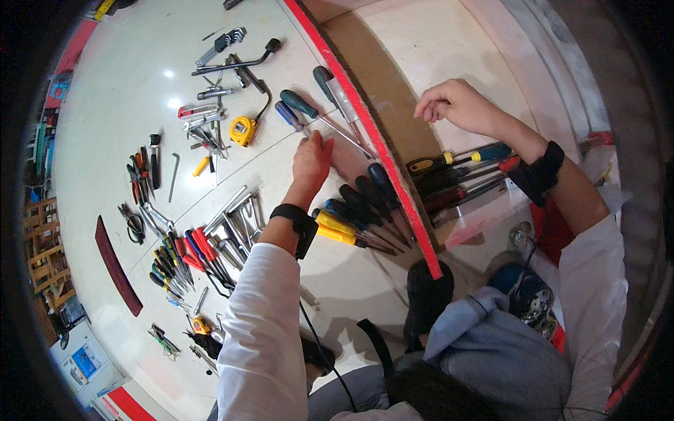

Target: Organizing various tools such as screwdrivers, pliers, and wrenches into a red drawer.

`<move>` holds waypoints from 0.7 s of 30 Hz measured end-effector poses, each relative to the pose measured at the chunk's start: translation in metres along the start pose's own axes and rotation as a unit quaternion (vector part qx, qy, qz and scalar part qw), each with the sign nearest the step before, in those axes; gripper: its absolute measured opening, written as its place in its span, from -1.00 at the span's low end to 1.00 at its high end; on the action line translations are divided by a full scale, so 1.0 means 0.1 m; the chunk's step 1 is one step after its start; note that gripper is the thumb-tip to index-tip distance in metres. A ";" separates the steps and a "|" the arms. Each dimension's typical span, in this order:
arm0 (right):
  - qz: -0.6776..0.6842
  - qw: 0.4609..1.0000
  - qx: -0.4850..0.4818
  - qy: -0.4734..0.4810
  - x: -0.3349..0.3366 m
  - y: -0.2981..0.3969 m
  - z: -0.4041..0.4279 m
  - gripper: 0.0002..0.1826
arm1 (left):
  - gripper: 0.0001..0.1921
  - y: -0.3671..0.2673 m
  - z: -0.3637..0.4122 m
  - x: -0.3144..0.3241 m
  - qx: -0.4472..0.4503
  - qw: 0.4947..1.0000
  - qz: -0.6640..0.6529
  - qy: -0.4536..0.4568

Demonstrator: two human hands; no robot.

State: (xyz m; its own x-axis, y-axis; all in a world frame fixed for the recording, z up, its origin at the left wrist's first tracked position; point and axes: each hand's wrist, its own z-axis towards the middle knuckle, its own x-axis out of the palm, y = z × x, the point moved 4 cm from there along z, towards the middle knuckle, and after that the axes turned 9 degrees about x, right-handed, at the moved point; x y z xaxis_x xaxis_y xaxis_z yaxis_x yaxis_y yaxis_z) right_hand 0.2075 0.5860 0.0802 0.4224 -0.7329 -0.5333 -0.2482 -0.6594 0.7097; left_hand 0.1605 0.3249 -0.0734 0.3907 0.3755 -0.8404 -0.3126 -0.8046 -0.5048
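Observation:
My left hand [311,160] is low over the tiled floor, its fingertips by the shaft of a blue-handled screwdriver [287,113]. Whether they pinch the shaft is hidden. Beside it lie a green-handled screwdriver [299,103] and a dark-handled screwdriver [323,83] with a clear sleeve. My right hand [454,105], fingers loosely curled and apparently empty, hovers beyond the red-edged board [368,118]. Below that hand, several screwdrivers [432,164] lie in the compartment. Near my left wrist, yellow-handled screwdrivers [337,231] and black-handled screwdrivers [382,181] form a row, tips towards the board.
Tools spread across the floor to the left: a yellow tape measure [243,130], a lug wrench [237,64], hex keys [221,44], pliers [138,176], scissors [132,223], L-shaped wrenches [247,208] and small screwdrivers [171,268]. A dark red strip [116,268] lies farther left.

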 end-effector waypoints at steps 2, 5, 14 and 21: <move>0.002 1.000 0.006 -0.019 -0.05 -0.03 -0.02 -0.70 | -0.77 0.08 -0.02 -0.02 -0.002 0.998 -0.038 -0.057; 0.011 0.999 -0.031 -0.030 -0.10 0.01 0.04 -0.71 | -0.66 0.41 -0.05 -0.03 -0.019 0.993 -0.028 -0.113; -0.019 0.971 -0.130 -0.199 -0.26 0.25 -0.02 -0.70 | -0.61 0.15 -0.42 -0.60 0.048 0.870 -0.399 -0.286; -0.464 0.661 -0.418 -0.417 0.07 1.36 -0.56 -0.57 | -0.66 -0.93 -0.61 -1.30 0.205 0.914 -0.229 -0.265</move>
State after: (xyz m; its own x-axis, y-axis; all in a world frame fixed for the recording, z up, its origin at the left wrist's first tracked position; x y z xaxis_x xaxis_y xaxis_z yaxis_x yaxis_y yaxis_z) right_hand 0.2258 0.5003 0.1987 -0.6580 -0.1462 -0.7387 0.4960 -0.8223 -0.2791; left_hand 0.1919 0.3228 0.0945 0.1211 0.8877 -0.4442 -0.5623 -0.3074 -0.7676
